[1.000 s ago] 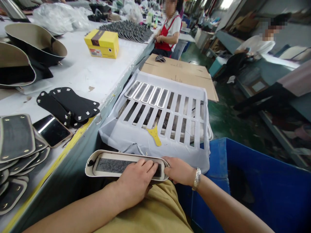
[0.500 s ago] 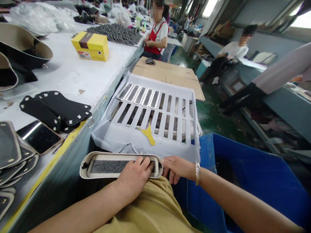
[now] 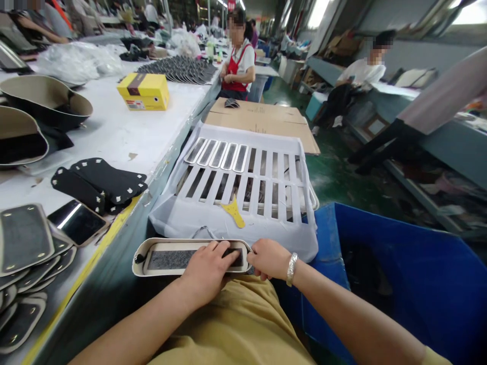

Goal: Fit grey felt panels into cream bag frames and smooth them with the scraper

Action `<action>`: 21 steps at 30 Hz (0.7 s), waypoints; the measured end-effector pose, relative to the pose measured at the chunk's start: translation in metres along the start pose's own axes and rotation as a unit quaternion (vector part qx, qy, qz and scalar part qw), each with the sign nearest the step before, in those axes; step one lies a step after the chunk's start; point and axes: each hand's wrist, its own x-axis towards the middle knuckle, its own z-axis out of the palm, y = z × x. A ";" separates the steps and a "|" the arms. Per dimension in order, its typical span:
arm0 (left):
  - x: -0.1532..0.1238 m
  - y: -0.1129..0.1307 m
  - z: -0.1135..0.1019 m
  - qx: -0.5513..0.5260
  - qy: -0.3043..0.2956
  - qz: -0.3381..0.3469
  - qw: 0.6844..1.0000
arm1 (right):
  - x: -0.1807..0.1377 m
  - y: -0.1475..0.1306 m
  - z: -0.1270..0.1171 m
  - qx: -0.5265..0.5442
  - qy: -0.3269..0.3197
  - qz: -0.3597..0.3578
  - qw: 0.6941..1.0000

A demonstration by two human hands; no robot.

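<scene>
An oblong, cream-rimmed bag body (image 3: 142, 268) lies across my lap, its open side up, with a speckled grey panel (image 3: 169, 259) set in its cream bottom. My left hand (image 3: 209, 266) reaches over the near rim and grips it, fingers inside on the right part of the panel. At the right end, my right hand (image 3: 270, 259) pinches the rim with curled fingers; any small thing between the fingertips is hidden. Just beyond is a rack covered in pale cloth (image 3: 178, 215), carrying several grey, white-edged strips (image 3: 218, 154) and a yellow piece (image 3: 234, 213).
On the left table (image 3: 102, 134) are black pieces (image 3: 101, 182), a phone (image 3: 76, 220), grey panels (image 3: 26, 233), bag bodies (image 3: 49, 101) and a yellow box (image 3: 142, 91). A blue bin (image 3: 411, 263) stands right. A co-worker in a red apron (image 3: 238, 66) sits ahead.
My right hand has turned and closed its fingers at the bag body's right end. My left hand stays on the panel, its fingers slightly shifted. The view has swung a little left.
</scene>
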 end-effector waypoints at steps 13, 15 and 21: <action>-0.011 -0.004 0.017 0.047 0.035 0.028 0.998 | 0.004 -0.016 -0.005 0.052 -0.072 0.061 0.994; -0.011 -0.005 0.018 0.053 0.041 0.033 0.997 | 0.006 -0.018 -0.004 0.076 -0.078 0.084 0.990; -0.012 -0.009 0.016 0.040 0.059 0.044 0.997 | 0.002 -0.022 -0.012 0.104 -0.086 0.104 0.985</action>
